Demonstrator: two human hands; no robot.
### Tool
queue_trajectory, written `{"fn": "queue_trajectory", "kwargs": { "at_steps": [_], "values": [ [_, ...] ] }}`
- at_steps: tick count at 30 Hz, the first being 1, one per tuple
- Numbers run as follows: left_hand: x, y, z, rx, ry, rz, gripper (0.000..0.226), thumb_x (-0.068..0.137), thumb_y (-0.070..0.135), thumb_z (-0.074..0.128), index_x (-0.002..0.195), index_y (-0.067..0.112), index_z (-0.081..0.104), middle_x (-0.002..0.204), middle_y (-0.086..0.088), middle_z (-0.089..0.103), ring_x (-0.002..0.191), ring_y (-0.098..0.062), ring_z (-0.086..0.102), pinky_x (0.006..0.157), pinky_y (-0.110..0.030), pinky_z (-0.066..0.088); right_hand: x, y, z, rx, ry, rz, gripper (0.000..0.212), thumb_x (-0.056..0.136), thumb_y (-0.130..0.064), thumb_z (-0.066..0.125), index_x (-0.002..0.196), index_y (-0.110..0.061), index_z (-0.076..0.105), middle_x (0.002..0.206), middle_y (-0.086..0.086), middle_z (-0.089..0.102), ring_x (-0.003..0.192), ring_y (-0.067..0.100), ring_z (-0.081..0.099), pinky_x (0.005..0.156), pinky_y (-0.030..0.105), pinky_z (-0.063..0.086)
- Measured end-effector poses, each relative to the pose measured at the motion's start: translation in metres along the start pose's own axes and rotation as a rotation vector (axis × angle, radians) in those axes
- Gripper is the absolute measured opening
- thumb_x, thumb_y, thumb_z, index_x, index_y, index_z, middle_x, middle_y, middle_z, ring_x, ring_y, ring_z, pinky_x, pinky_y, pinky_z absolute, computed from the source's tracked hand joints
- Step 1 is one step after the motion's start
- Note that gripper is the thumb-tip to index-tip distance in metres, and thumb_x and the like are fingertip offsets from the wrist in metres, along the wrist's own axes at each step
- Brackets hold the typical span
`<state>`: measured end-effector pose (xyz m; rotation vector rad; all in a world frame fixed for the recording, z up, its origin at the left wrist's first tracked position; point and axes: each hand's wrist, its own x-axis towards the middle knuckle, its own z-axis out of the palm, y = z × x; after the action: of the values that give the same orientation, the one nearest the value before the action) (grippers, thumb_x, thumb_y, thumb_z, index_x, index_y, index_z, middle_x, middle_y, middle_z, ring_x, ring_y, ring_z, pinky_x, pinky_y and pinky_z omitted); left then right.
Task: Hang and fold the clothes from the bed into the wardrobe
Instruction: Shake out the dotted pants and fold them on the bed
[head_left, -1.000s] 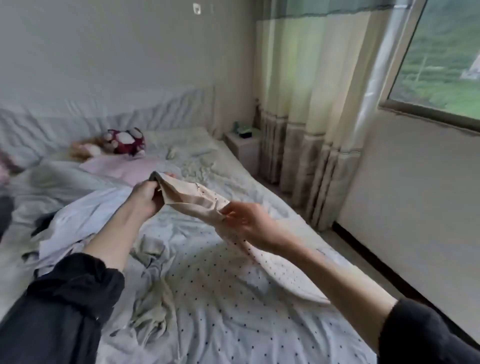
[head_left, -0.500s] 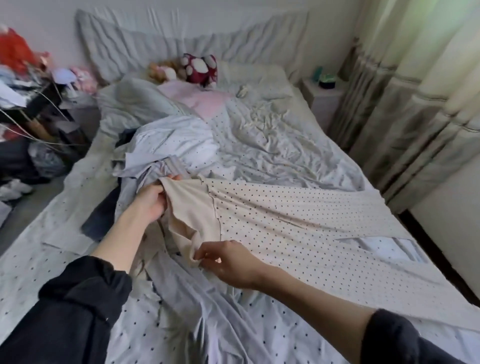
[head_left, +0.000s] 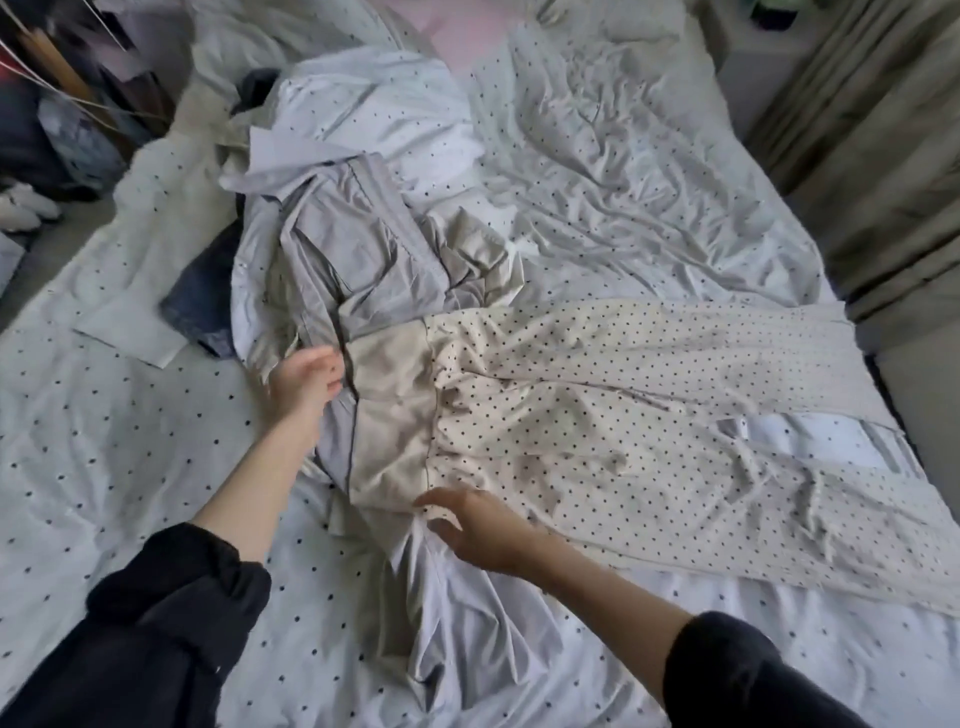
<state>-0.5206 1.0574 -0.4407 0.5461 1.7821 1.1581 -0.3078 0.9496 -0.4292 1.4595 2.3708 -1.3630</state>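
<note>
Two hands work at the cream polka-dot garment (head_left: 649, 415), which lies spread flat across the bed (head_left: 104, 441), its plain end toward the left. Her left hand (head_left: 304, 382) hovers, fingers loose, beside the far corner; her right hand (head_left: 478, 525) rests, fingers relaxed, on the near edge. Grey clothes (head_left: 353, 249) are heaped just beyond.

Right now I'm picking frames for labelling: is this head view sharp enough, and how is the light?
Head view: soft even light, no glare; the left hand is motion-smeared, the right hand slightly; the dotted cream garment stays readable; the upper-left clutter is blurred, and wide-angle bending shows at the edges.
</note>
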Motion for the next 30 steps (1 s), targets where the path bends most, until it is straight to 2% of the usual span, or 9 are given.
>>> {"fn": "queue_trajectory", "kwargs": {
  "at_steps": [3,8,11,13,16,18,23,26,30],
  "values": [
    [-0.030,-0.029,0.016,0.295,0.005,0.247,0.021,0.088,-0.007,0.050,0.102,0.001,0.064,0.096,-0.012,0.069,0.084,-0.024,0.060,0.078,-0.025,0.047,-0.017,0.033,-0.005,0.044,0.164,0.090,0.033,0.096,-0.012,0.045,0.126,-0.017,0.058,0.131,0.004,0.058,0.120,0.025,0.053,0.099,0.036,0.042],
    [-0.113,-0.074,0.063,0.671,-0.419,0.487,0.018,0.091,0.001,0.054,0.102,0.009,0.065,0.100,-0.001,0.065,0.086,-0.012,0.059,0.080,-0.025,0.050,-0.063,0.096,-0.007,-0.136,0.347,0.261,0.033,0.095,-0.016,0.047,0.127,-0.016,0.056,0.127,0.003,0.057,0.118,0.025,0.050,0.095,0.034,0.040],
    [-0.152,-0.109,0.090,0.965,-0.685,0.609,0.023,0.091,0.011,0.056,0.113,0.016,0.063,0.110,0.002,0.059,0.098,-0.011,0.053,0.086,-0.018,0.041,-0.099,0.140,0.000,-0.251,0.306,0.369,0.036,0.095,-0.022,0.051,0.130,-0.016,0.051,0.130,0.004,0.051,0.119,0.026,0.047,0.097,0.037,0.037],
    [-0.173,-0.130,0.107,1.164,-0.749,0.708,0.030,0.085,0.016,0.066,0.114,0.022,0.064,0.110,0.002,0.057,0.105,-0.016,0.051,0.092,-0.030,0.042,-0.120,0.172,0.003,-0.338,0.256,0.439,0.039,0.090,-0.025,0.058,0.128,-0.015,0.052,0.125,0.005,0.052,0.115,0.027,0.049,0.093,0.039,0.040],
    [-0.187,-0.151,0.127,1.284,-0.677,0.824,0.037,0.060,0.016,0.086,0.093,0.024,0.071,0.088,0.000,0.058,0.082,-0.021,0.057,0.070,-0.038,0.050,-0.144,0.219,0.005,-0.478,0.251,0.474,0.049,0.055,-0.020,0.087,0.099,-0.014,0.067,0.093,0.006,0.062,0.082,0.028,0.063,0.064,0.042,0.050],
    [-0.188,-0.158,0.141,1.322,-0.620,0.901,0.031,0.056,0.016,0.088,0.079,0.022,0.070,0.078,0.003,0.057,0.073,-0.021,0.056,0.061,-0.036,0.049,-0.157,0.249,-0.001,-0.548,0.294,0.483,0.053,0.035,-0.006,0.089,0.084,-0.012,0.069,0.079,0.007,0.062,0.066,0.028,0.062,0.053,0.040,0.050],
    [-0.202,-0.157,0.164,1.611,-0.579,0.654,0.011,0.087,0.019,0.063,0.086,0.031,0.063,0.095,0.009,0.062,0.094,-0.016,0.056,0.080,-0.031,0.041,-0.188,0.304,-0.015,-0.533,0.222,0.398,0.039,0.040,0.007,0.082,0.071,-0.008,0.065,0.067,0.009,0.060,0.061,0.030,0.062,0.048,0.037,0.047],
    [-0.218,-0.155,0.174,1.794,-0.567,0.503,0.020,0.092,0.014,0.053,0.084,0.032,0.057,0.098,0.007,0.062,0.092,-0.014,0.057,0.079,-0.026,0.041,-0.205,0.311,-0.019,-0.423,0.061,0.294,0.021,0.085,-0.008,0.060,0.106,-0.008,0.060,0.103,0.010,0.062,0.100,0.030,0.059,0.076,0.036,0.045],
    [-0.229,-0.149,0.194,1.688,-0.474,0.493,0.019,0.092,0.018,0.048,0.095,0.027,0.065,0.105,0.006,0.061,0.098,-0.017,0.056,0.082,-0.031,0.041,-0.215,0.329,-0.037,-0.331,0.066,0.228,0.035,0.098,-0.030,0.046,0.129,-0.016,0.052,0.129,0.005,0.053,0.122,0.024,0.047,0.096,0.035,0.037]
  ]
}}
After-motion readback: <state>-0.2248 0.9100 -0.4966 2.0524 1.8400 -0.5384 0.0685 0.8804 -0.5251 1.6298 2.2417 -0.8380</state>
